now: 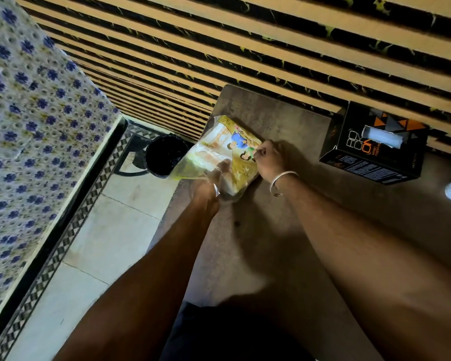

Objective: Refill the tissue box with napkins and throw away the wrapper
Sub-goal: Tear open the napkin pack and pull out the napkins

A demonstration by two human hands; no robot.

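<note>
Just then I held the one pack of napkins (228,155) at the table's (284,243) left edge, its long axis running from that edge toward the far wall. Its wrapper was clear and yellow, printed with cartoon figures. My left hand (208,190) gripped its near end, and my right hand (268,158) pinched its right side. One black tissue box (375,144) stood at the table's far right corner. One black bin (164,155) sat on the floor, just off the left edge.
</note>
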